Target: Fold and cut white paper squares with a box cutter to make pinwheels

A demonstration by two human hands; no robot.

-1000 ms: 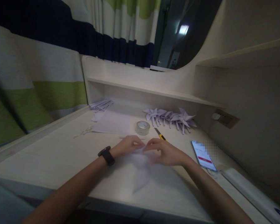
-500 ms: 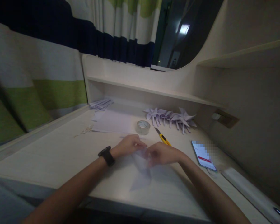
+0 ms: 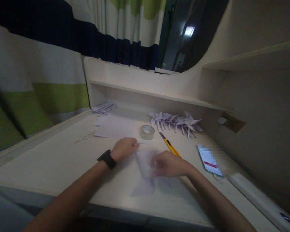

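Note:
A pale folded paper piece (image 3: 145, 172) lies on the white desk (image 3: 50, 161) in front of me. My right hand (image 3: 168, 164) rests on its right side, fingers curled and pinching the paper. My left hand (image 3: 124, 147), a black watch (image 3: 107, 159) on its wrist, sits a little beyond the paper's far left corner, fingers closed near a thin stick (image 3: 142, 143); what they hold is unclear. A roll of clear tape (image 3: 147, 132) and a yellow utility knife (image 3: 170, 146) lie just past the hands.
Several finished paper pinwheels (image 3: 176, 121) lie under the shelf at the back. Sheets of paper (image 3: 116, 126) and paper strips (image 3: 103, 108) lie at the back left. A lit phone (image 3: 209, 159) lies at the right. A striped curtain (image 3: 38, 80) hangs left.
My left hand has left the paper and moved up and left toward the thin stick. My right hand slid slightly down with the paper, which shifted toward me.

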